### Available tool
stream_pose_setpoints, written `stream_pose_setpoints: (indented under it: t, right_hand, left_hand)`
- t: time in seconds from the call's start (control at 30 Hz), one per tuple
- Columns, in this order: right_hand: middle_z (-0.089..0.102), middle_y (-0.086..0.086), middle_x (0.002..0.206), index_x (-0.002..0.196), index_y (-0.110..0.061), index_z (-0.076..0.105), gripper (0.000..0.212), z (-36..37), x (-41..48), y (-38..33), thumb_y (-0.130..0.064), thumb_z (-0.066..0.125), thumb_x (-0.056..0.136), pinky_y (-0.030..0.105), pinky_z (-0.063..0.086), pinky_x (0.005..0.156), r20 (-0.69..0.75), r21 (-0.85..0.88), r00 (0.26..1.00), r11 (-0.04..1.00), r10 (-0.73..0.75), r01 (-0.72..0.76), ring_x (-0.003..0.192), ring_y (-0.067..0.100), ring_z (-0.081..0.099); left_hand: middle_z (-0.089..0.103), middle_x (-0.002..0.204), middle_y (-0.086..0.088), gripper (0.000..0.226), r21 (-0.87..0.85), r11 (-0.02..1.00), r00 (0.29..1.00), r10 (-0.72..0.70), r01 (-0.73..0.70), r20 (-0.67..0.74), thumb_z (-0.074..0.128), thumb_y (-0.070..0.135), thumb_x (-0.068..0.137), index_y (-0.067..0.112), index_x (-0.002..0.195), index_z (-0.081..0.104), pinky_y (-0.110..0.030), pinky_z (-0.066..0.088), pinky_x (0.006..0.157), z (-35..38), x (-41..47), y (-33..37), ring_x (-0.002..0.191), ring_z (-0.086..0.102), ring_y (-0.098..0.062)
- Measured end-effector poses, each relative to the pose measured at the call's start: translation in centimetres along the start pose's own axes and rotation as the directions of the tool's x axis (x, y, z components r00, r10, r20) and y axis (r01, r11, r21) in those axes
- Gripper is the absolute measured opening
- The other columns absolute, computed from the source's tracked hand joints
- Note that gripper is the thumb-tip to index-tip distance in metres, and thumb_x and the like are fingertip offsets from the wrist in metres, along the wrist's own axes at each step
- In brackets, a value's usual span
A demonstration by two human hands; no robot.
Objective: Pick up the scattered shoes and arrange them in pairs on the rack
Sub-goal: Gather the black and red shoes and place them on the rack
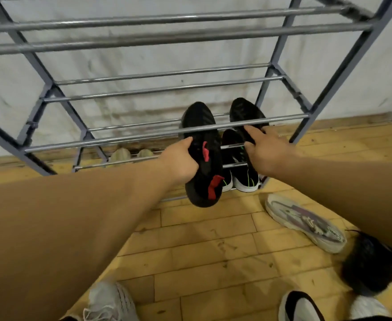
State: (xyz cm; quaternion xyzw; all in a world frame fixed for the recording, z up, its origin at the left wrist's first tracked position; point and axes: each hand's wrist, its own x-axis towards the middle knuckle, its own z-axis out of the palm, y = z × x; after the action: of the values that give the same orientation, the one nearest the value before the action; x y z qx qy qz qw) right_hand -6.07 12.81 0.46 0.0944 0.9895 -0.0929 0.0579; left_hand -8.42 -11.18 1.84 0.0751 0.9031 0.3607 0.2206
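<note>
Nearest the camera, at the bottom edge, a grey knit sneaker (111, 302) sits on the wooden floor (213, 262), and a black-and-white shoe (299, 306) shows at the lower right. Further right, a dark furry item (371, 267) lies on the boards; what it is cannot be told. Just beyond it a white and purple sneaker (304, 221) lies on its side on the floor, apart from both hands.

2 bare forearms reach forward from the lower corners. The left hand (181, 161) is closed around the side of a black shoe with red tabs (204, 156), thumb over its upper edge, holding it sole-outward with its toe passing behind a rail of the rack (167, 133). The right hand (264, 151) has its fingers curled onto a second black shoe (246, 117), whose toe rises above the same rail, just right of the first.

Between and below the 2 hands, a pair of black sneakers with white soles (239, 172) stands on the lowest tier, heels toward the camera. Further left on that tier, 2 pale shoes (130, 155) sit side by side, partly hidden. The upper tiers are bare rails against a pale wall (144, 61).
</note>
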Motion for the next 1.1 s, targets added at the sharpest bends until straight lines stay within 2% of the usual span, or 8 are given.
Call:
stream_pose_setpoints:
  t: [0.13,0.23,0.37,0.53,0.7,0.87,1.0,1.1]
  right_hand:
    - [0.03,0.012,0.161,0.159,-0.037,0.022,0.058,2.9,3.4,0.4,-0.056,0.027,0.104,0.058,0.036,0.108,-0.016,0.072,0.99,0.988,0.141,-0.14,0.141,0.046,0.034]
    - [0.028,0.007,0.165,0.16,-0.038,0.02,0.061,4.5,3.5,0.6,-0.059,0.022,0.103,0.058,0.031,0.114,-0.036,0.073,0.987,0.985,0.157,-0.154,0.144,0.043,0.03]
    - [0.029,0.006,0.164,0.161,-0.034,0.021,0.062,4.5,3.3,1.2,-0.058,0.022,0.103,0.058,0.032,0.113,-0.058,0.088,0.987,0.986,0.149,-0.144,0.143,0.042,0.032]
    - [0.036,0.004,0.16,0.156,-0.032,0.026,0.059,4.7,3.5,1.3,-0.056,0.024,0.103,0.059,0.035,0.11,-0.073,0.135,0.987,0.982,0.146,-0.135,0.139,0.042,0.037]
    - [0.049,0.004,0.148,0.151,-0.033,0.033,0.058,4.7,3.6,2.5,-0.056,0.023,0.099,0.061,0.039,0.107,-0.096,0.317,0.99,0.946,0.1,-0.065,0.132,0.041,0.045]
    - [0.034,0.001,0.163,0.158,-0.035,0.027,0.059,4.1,2.3,3.3,-0.055,0.032,0.102,0.054,0.031,0.119,-0.065,0.385,0.998,0.922,-0.012,0.036,0.149,0.028,0.032]
    - [0.056,0.004,0.129,0.133,-0.022,0.053,0.042,3.2,-3.1,5.9,-0.037,0.057,0.094,0.044,0.045,0.09,-0.228,-0.012,0.947,0.973,-0.227,0.23,0.111,0.03,0.056]
    - [0.054,0.003,0.124,0.126,-0.022,0.053,0.045,5.6,-7.2,11.2,-0.044,0.06,0.087,0.041,0.046,0.086,-0.02,-0.17,0.95,0.937,-0.312,0.304,0.106,0.029,0.056]
  left_hand:
    - [0.071,0.112,0.004,0.038,-0.191,0.981,0.989,-0.046,0.018,-0.139,0.062,0.009,0.093,0.027,0.125,0.064,-0.03,0.053,0.096,2.5,5.3,-0.4,0.106,0.067,-0.019]
    - [0.068,0.126,-0.004,0.041,-0.215,0.974,0.982,-0.106,0.071,-0.154,0.051,0.005,0.101,0.021,0.139,0.059,-0.025,0.045,0.098,3.2,6.6,-0.2,0.114,0.063,-0.023]
    - [0.069,0.11,-0.011,0.032,-0.354,0.921,0.922,-0.268,0.161,-0.278,0.05,0.012,0.104,0.011,0.133,0.063,-0.032,0.051,0.085,4.0,7.3,0.6,0.102,0.066,-0.028]
    - [0.062,0.11,-0.005,0.031,-0.536,0.832,0.919,-0.315,0.146,-0.239,0.048,0.015,0.104,0.009,0.132,0.061,-0.021,0.052,0.075,6.1,8.1,3.9,0.095,0.066,-0.023]
    - [0.059,0.121,-0.006,0.042,-0.222,0.973,0.978,-0.11,0.069,-0.178,0.048,0.041,0.089,0.03,0.129,0.058,-0.044,0.057,0.084,7.5,8.0,3.1,0.1,0.064,-0.028]
    - [0.044,0.154,0.0,0.087,0.051,0.998,0.998,0.042,-0.039,-0.049,0.034,0.073,0.08,0.039,0.158,0.021,-0.053,0.04,0.112,6.7,6.8,1.2,0.141,0.041,-0.03]
    - [0.047,0.146,-0.004,0.086,0.038,0.997,0.988,0.078,-0.074,-0.136,0.041,0.074,0.084,0.033,0.157,0.021,-0.051,0.043,0.109,6.8,4.7,1.7,0.133,0.047,-0.029]
    - [0.038,0.138,-0.008,0.075,0.269,0.957,0.955,0.177,-0.111,-0.238,0.054,0.054,0.094,0.026,0.155,0.021,-0.045,0.038,0.108,8.2,1.6,1.3,0.128,0.041,-0.029]
